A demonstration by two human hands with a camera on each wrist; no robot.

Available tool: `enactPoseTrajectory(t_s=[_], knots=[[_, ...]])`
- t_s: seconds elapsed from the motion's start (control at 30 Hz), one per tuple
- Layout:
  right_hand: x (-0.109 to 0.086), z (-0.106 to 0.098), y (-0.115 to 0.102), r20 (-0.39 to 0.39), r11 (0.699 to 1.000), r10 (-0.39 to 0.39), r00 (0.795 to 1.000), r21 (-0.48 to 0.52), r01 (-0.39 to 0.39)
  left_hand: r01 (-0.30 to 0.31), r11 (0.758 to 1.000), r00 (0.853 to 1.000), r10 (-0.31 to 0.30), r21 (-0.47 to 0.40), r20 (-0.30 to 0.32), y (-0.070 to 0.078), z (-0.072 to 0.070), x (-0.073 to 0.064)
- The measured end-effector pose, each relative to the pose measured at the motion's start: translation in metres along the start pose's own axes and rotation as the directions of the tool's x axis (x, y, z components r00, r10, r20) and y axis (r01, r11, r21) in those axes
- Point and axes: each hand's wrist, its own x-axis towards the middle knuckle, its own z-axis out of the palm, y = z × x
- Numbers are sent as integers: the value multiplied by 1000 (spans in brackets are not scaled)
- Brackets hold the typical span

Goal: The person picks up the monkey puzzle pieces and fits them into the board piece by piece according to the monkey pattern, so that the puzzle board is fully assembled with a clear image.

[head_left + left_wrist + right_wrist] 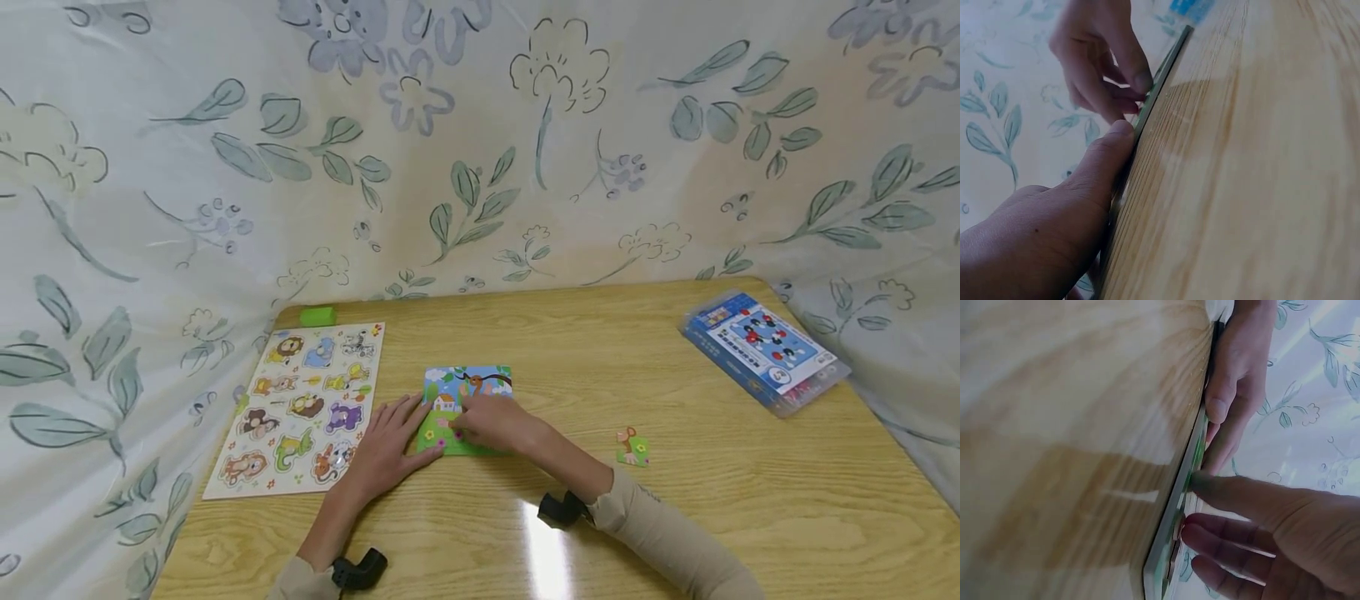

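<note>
A small picture puzzle (480, 445) with a house, sky, grass and a brown branch lies flat on the table. My left hand (388, 450) rests along its left edge, fingers extended, thumb at the lower left corner. Over the puzzle's middle is my right hand (491, 422); its thumb and fingertips touch the surface. In the right wrist view, that right hand (1285, 534) has its thumb apart from the fingers, which meet slightly raised brown-edged puzzle pieces (1175, 540). Part of the picture is hidden under the right hand. A loose puzzle piece (632, 447) lies to the right.
An animal peg board (217, 488) lies at the left, with a green block (318, 317) behind it. A blue boxed set (765, 350) stands at the back right. Floral cloth (480, 150) hangs behind the wooden table (570, 333).
</note>
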Motion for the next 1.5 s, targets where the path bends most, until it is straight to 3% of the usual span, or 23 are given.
enactPoseTrajectory(t_s=[0.37, 0.6, 0.77, 0.87, 1.0, 1.1, 1.2, 1.33, 1.5], knots=[[-6, -5, -8, 54, 999, -38, 998, -19, 39, 4, 1000, 1000, -4, -7, -12, 3, 0, 0], [-12, -1, -7, 41, 998, -51, 998, 25, 50, -18, 1000, 999, 18, 4, -37, 1, 0, 0], [-23, -9, -2, 96, 998, -48, 994, 50, 43, -18, 1000, 1000, 18, 8, -19, 0, 0, 0], [-33, -13, 7, 85, 996, -37, 996, 86, 30, -16, 1000, 1000, 16, 12, -16, -1, 1, 1], [-55, -18, 20, 4, 995, -17, 1000, 97, 16, -11, 1000, 1000, 11, -4, -7, -1, 2, 1], [-75, -19, 32, -18, 992, 47, 999, 119, -44, -11, 1000, 1000, 11, -10, -3, 1, 1, 1], [-96, -18, 45, 12, 977, 141, 990, 162, -141, -4, 1000, 1000, 4, -7, -2, 2, 0, 1], [-127, -19, 62, 92, 939, 262, 961, 206, -275, 6, 1000, 1000, -6, 1, -3, 4, -1, 1], [-161, -28, 73, 181, 888, 359, 916, 237, -395, 0, 1000, 1000, 1, 11, -24, 7, -3, 1]])
